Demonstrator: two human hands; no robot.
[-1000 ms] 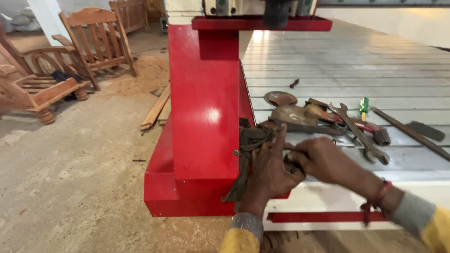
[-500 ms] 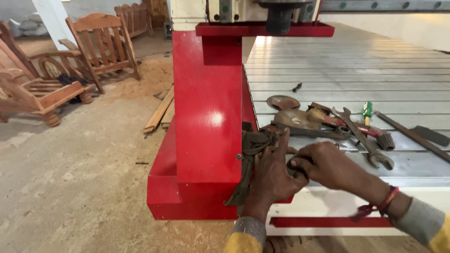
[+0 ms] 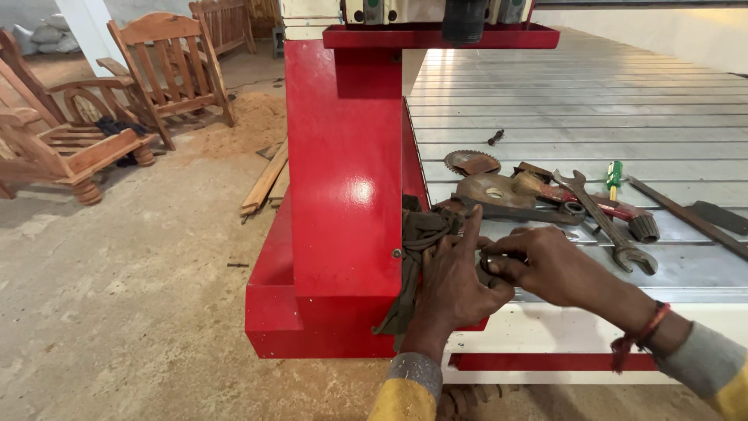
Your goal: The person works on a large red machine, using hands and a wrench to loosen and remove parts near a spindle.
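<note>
Left hand at the table edge, index finger extended up, other fingers curled against the dark rag hanging beside the red machine column; can't tell if it grips it. Right hand touching the left, fingertips pinched on a small dark metal ring. Just beyond the hands on the slatted metal table: rusty saw blade, open-end spanner, green-handled screwdriver. Wooden chairs far left.
</note>
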